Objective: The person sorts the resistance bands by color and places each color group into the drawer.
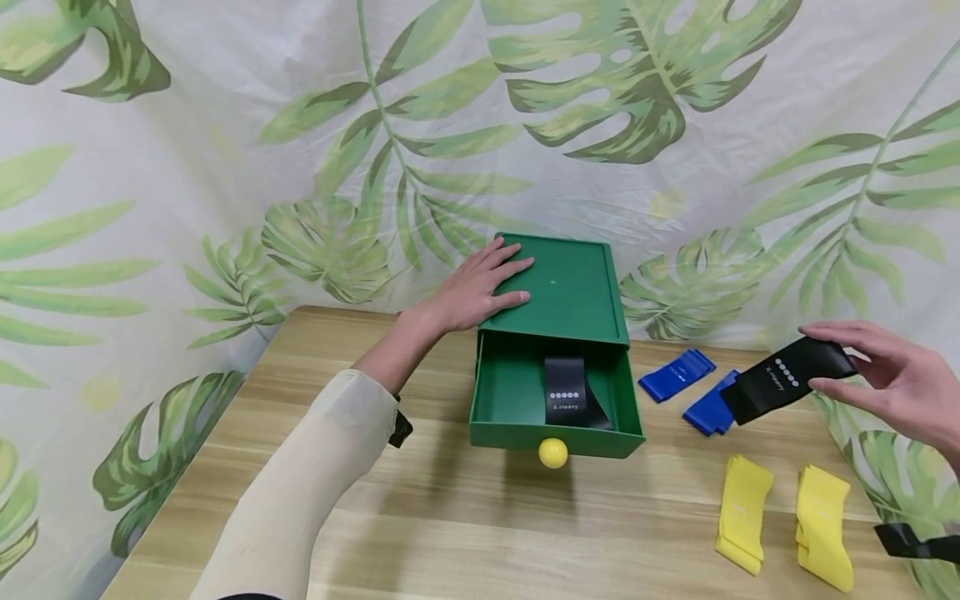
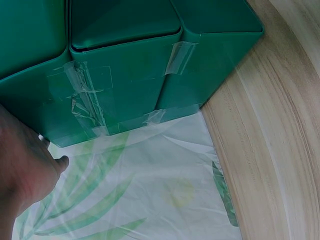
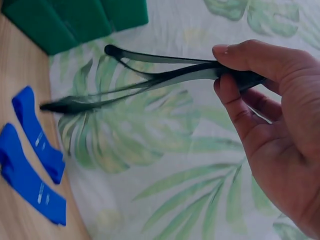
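My left hand rests on the top left of a green drawer box, its fingers spread. The drawer is pulled out, and a black resistance band marked X-Heavy lies inside. With thumb and fingers, my right hand pinches a second black X-Heavy band, held to the right of the box. From the side, the right wrist view shows this folded band with its layers parted. In the left wrist view, part of my left hand is beside the taped green box.
Two folded blue bands lie right of the box, one partly hidden by the held band. Nearer the front are a yellow band and another yellow band. A yellow knob sticks out from the drawer. Leaf-patterned cloth hangs behind the wooden table.
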